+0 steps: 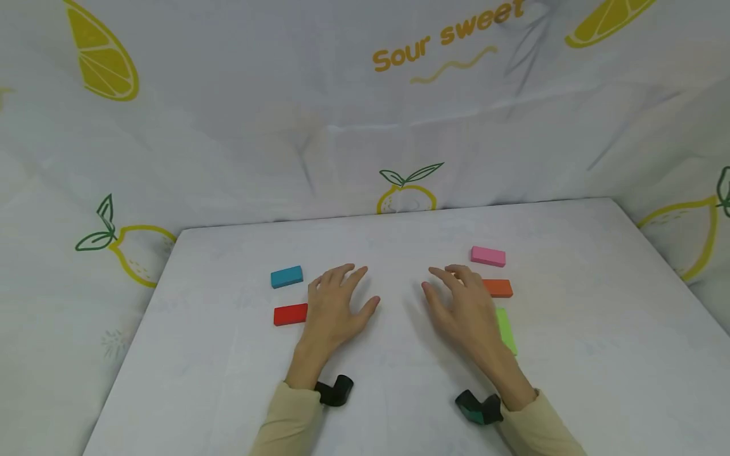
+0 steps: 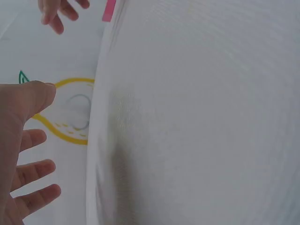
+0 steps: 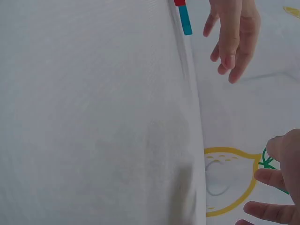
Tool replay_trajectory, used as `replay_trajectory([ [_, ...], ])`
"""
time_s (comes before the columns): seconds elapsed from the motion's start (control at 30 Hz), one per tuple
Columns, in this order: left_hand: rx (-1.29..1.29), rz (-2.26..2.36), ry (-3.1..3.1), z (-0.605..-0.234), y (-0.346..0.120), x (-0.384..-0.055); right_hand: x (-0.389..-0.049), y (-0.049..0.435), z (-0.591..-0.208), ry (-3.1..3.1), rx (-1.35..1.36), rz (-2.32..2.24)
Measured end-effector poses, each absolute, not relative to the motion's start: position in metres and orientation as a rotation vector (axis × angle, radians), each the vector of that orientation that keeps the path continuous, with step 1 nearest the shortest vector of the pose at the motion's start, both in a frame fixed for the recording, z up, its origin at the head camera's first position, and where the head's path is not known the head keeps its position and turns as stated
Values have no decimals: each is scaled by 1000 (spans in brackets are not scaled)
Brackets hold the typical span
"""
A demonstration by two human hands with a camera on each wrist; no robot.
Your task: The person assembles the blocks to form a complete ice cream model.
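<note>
My left hand (image 1: 335, 310) hovers over the white table with fingers spread and nothing in its grasp. Beside it lie a blue block (image 1: 287, 277) and a red block (image 1: 290, 315), the red one partly covered by the hand. Opposite, my right hand (image 1: 464, 310) is likewise held above the table, fingers relaxed and holding nothing. A pink block (image 1: 488, 256) lies beyond it. An orange block (image 1: 499, 288) and a light green block (image 1: 505, 331) sit to its right, both partly hidden by the hand and wrist. Each wrist view shows both hands without any object in them.
The white table (image 1: 393, 405) ends at a back edge against a hanging white cloth (image 1: 239, 158) printed with lemons and lettering. A black wrist camera (image 1: 341, 390) sits by the left cuff, and another black camera (image 1: 473, 407) by the right cuff.
</note>
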State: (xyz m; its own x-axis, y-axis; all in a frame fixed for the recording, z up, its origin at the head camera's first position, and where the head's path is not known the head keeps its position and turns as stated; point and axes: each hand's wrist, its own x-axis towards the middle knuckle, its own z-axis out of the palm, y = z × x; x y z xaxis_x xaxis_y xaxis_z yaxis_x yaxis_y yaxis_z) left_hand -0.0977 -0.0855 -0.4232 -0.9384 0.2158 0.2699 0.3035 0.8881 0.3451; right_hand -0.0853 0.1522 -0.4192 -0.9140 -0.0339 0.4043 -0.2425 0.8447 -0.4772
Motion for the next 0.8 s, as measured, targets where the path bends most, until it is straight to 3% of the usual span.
replay_trajectory([
  [0.4, -253, -862, -2796, -418, -126, -95, -71, 186, -396, -2599, 57, 1025],
  [0.8, -227, -1164, -2505, -438, -181, -94, -69, 235, -379, -2884, -62, 1069],
])
